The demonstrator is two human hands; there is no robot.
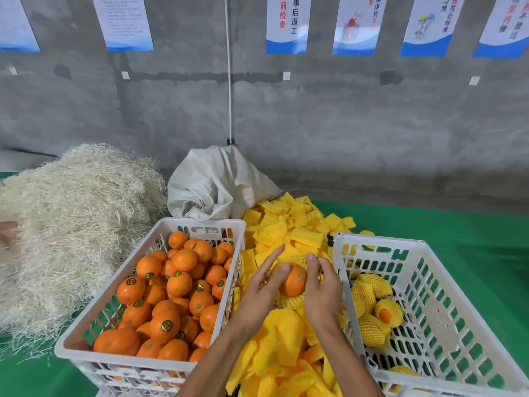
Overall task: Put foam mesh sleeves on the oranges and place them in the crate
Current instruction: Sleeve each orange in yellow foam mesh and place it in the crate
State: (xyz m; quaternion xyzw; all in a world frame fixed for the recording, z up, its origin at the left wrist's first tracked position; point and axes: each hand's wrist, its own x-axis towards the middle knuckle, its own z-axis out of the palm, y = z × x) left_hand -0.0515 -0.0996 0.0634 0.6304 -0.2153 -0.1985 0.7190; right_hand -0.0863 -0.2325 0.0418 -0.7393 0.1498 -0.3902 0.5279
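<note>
Between the two crates, the left hand [264,285] steadies the orange [293,279] with its thumb, fingers straight. The right hand [322,285] curls its fingers on the yellow sleeve [290,301], probably to pull it over the fruit. The right crate [423,247] holds the few wrapped ones, close for dropping. Bare oranges wait in the left crate [200,223]. Loose sleeves [300,224] lie behind.

Items counted: 2 white plastic crates, the left crate [148,365] and the right crate [446,333]; 1 bare orange [292,279] between 2 hands; 4 sleeved oranges [372,308] plainly visible in the right crate; 1 grey sack [211,184]; 1 straw heap [71,219]; 6 wall posters [287,24]; loose oranges and foam sleeves too many to count
</note>
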